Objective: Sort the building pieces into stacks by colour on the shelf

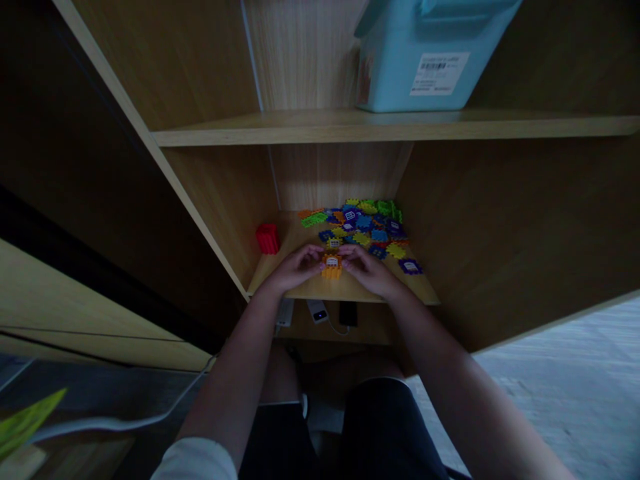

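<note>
Between my hands, near the front of the middle shelf, is a small orange block made of toothed plastic building pieces, with a white window-like mark on top. My left hand grips its left side with bent fingers. On the opposite side, the thumb and fingers of my right hand close on it. Just behind the block lies a yellow piece with a similar mark. A heap of loose toothed pieces in blue, yellow, green, purple and orange spreads behind and to the right.
A red block stands at the shelf's left side. Above, a light blue bin rests on the upper shelf. A white device with a cable and a dark phone-like object lie below. Wooden side walls flank the shelf.
</note>
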### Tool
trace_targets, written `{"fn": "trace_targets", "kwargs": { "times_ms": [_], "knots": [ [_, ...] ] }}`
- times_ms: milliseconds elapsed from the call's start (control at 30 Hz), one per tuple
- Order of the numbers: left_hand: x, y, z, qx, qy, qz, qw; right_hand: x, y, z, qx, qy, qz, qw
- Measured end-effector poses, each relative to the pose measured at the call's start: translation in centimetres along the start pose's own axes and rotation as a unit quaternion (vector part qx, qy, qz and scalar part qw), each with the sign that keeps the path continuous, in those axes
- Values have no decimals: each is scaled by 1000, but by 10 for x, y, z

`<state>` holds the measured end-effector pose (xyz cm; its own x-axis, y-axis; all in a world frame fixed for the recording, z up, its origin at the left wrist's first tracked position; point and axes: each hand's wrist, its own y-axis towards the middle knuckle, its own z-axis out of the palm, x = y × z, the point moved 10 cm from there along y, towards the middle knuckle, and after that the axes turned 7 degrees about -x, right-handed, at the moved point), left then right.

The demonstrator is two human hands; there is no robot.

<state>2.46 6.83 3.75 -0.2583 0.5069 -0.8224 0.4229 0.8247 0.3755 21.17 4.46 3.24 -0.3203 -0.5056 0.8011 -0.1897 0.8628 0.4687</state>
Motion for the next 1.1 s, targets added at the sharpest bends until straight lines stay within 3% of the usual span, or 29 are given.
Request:
{"fn": "trace_targets", "kwargs": {
  "times_ms": [200,400,733,1100],
  "knots": [
    [5,1,-2,-5,-9,-7,1000,1,0,-3,-1,5,-17,1000],
    [15,2,-15,-78,18,-29,996,-15,1,-13,-55,-12,-6,998],
    [14,0,-12,-64,21,-37,997,-12,0,-16,-71,-59,12,996],
    [17,0,-16,-97,63,-52,992,-8,-1,-22,-95,-111,1,989]
  ]
}}
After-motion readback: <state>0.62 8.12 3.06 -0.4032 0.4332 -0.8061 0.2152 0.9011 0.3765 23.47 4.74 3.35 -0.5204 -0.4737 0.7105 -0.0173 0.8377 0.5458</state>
